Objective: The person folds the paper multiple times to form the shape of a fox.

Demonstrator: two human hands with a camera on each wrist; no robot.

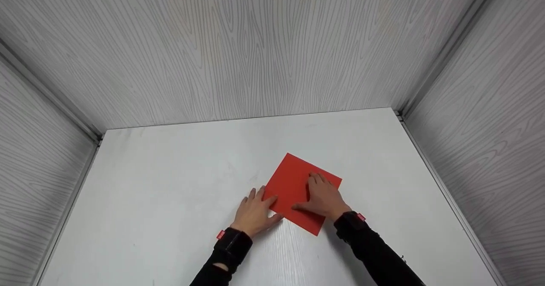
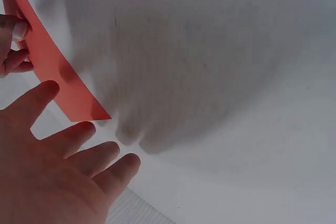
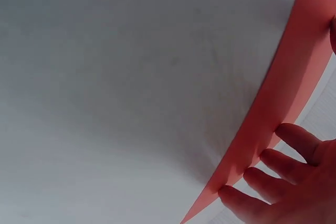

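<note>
A square red sheet of paper (image 1: 287,177) lies turned at an angle on the white table, one corner toward the back. My left hand (image 1: 252,215) is at its left corner, fingers spread, with the index fingertip over the paper and the thumb tip at the lower edge. On the paper's right half rests my right hand (image 1: 325,197), its thumb and fingers spread apart and covering part of the right edge. In the left wrist view the left hand's fingers (image 2: 79,137) reach straight along the paper's corner. The right wrist view has several fingertips touching the red sheet (image 3: 278,93).
The white tabletop (image 1: 170,184) spreads around the paper on all sides. Behind it stands a grey wood-grain panel (image 1: 247,52), with similar panels at the left (image 1: 34,171) and right (image 1: 494,107). Dark bands (image 1: 233,243) circle both wrists.
</note>
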